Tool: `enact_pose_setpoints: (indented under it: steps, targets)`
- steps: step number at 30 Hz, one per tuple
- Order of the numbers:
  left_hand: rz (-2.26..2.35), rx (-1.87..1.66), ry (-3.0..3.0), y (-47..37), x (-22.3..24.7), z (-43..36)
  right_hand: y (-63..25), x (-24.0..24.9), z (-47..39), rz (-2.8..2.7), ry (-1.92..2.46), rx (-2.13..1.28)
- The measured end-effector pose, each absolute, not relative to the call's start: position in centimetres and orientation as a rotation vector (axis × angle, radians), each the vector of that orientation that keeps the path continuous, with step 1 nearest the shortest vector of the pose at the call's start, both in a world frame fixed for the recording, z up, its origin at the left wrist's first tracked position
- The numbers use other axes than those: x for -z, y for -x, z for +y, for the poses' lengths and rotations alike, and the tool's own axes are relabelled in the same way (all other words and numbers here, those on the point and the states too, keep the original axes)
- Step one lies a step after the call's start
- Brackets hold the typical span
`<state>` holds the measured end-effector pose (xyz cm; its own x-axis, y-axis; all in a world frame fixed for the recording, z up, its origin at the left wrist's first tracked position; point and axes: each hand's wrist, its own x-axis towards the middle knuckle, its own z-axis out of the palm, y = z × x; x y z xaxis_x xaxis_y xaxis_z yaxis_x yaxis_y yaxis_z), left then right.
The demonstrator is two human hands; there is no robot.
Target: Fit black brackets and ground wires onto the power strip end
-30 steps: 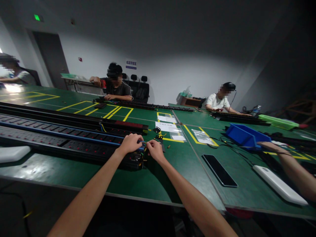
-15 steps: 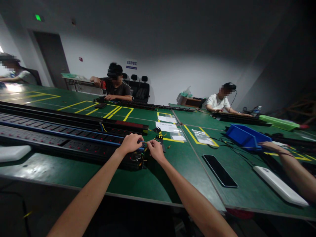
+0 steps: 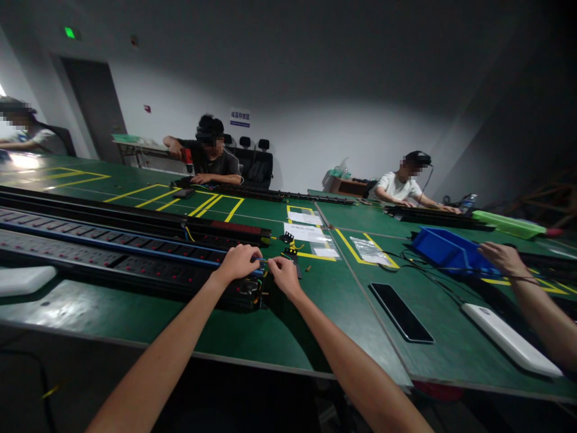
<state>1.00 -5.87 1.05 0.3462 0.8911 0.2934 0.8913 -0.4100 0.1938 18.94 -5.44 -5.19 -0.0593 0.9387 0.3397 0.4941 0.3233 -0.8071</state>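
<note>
A long black power strip [image 3: 155,269] with rows of sockets, red dots and blue edging lies along the left of the table. My left hand [image 3: 241,263] is closed over its near right end, fingers bent at the blue edge. Beside it, my right hand [image 3: 283,275] pinches at the same end, thumb and finger together; what they hold is too small to make out. Loose wires and fittings [image 3: 253,291] show in the strip's open end below my hands. Black perforated brackets [image 3: 288,239] lie just beyond my right hand.
A phone [image 3: 401,313], a white power bank [image 3: 509,340] and a blue bin [image 3: 451,249] are to the right. A co-worker's hand [image 3: 502,258] is by the bin. Papers [image 3: 306,233] lie ahead. Across the table, one person holds a red drill [image 3: 187,160].
My hands stay almost in place at the strip's end. At the right, the co-worker's hand has lifted up from the blue bin's edge. The person opposite has shifted the drill slightly.
</note>
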Motion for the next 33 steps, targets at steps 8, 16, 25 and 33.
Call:
enact_pose_setpoints:
  steps: [8, 16, 25, 33]
  targets:
    - [-1.697, 0.557, 2.57, -1.0, -0.8, -5.7, -18.7, 5.3, -5.4, -1.578, 1.271, -0.794]
    - [-1.685, 0.568, 2.572, -0.8, -0.6, -5.6, -18.7, 5.1, -5.6, -1.542, 1.163, -0.988]
    - [-1.706, 0.57, 2.582, -0.9, -0.9, -5.8, -19.9, 4.2, -6.0, -1.778, 1.046, -1.07]
    - [-1.697, 0.597, 2.579, -0.9, -0.9, -5.8, -20.5, 4.5, -5.9, -1.776, 1.072, -1.061]
